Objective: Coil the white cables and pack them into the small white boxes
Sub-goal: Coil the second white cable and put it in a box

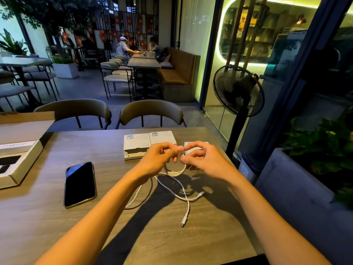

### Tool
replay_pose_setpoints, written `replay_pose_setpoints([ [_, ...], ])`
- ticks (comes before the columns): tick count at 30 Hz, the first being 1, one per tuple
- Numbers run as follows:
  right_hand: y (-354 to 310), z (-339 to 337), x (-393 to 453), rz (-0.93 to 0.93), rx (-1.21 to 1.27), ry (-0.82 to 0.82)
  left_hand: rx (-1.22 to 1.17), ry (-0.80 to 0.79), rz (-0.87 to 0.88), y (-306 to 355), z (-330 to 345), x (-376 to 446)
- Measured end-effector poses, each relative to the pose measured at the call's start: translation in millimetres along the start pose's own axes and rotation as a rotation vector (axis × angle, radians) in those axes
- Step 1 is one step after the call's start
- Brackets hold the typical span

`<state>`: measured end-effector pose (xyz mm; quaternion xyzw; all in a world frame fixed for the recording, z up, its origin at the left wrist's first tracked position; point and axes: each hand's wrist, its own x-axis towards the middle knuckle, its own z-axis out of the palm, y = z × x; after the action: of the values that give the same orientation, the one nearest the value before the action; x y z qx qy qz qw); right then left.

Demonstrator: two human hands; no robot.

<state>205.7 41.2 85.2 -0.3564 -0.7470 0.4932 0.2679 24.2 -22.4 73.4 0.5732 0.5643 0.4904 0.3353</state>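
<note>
My left hand (159, 158) and my right hand (204, 159) meet above the table's far middle, both pinching a coiled white cable (176, 172) whose loops hang below the fingers. A second white cable (179, 192) lies loose on the table nearer to me, its plug ends pointing right and toward me. Two small white boxes (136, 145) sit side by side just beyond my left hand, the left one with its end flap open. Another white box (191, 148) is partly hidden behind my right hand.
A dark phone (80, 184) lies face up to the left. An open cardboard box (17, 150) stands at the table's left edge. Two chairs (150, 111) face the far edge. A standing fan (237, 92) and a planter (305, 178) are to the right.
</note>
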Motion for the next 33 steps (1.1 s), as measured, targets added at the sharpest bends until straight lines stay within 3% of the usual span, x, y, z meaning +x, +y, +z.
replay_pose_setpoints([
  [4, 4, 0, 2, 0.072, 0.149, -0.023, 0.021, 0.021, 0.030, -9, -1, 5],
  [12, 19, 3, 13, 0.179, 0.273, 0.157, -0.024, 0.132, -0.021, -28, 3, 18],
  [15, 27, -4, 18, 0.200, 0.289, 0.260, 0.279, 0.280, 0.006, -61, 0, 29],
  [18, 34, -9, 22, 0.204, 0.311, 0.342, 0.849, 0.242, -0.057, -91, -1, 39],
  [20, 35, -11, 23, 0.202, 0.311, 0.380, 1.021, 0.204, -0.063, -101, -1, 45],
  [24, 40, -14, 21, 0.202, 0.310, 0.410, 1.086, 0.132, -0.071, -116, -9, 65],
  [33, 49, -14, 18, 0.179, 0.350, 0.438, 1.161, 0.220, 0.022, -135, -22, 77],
])
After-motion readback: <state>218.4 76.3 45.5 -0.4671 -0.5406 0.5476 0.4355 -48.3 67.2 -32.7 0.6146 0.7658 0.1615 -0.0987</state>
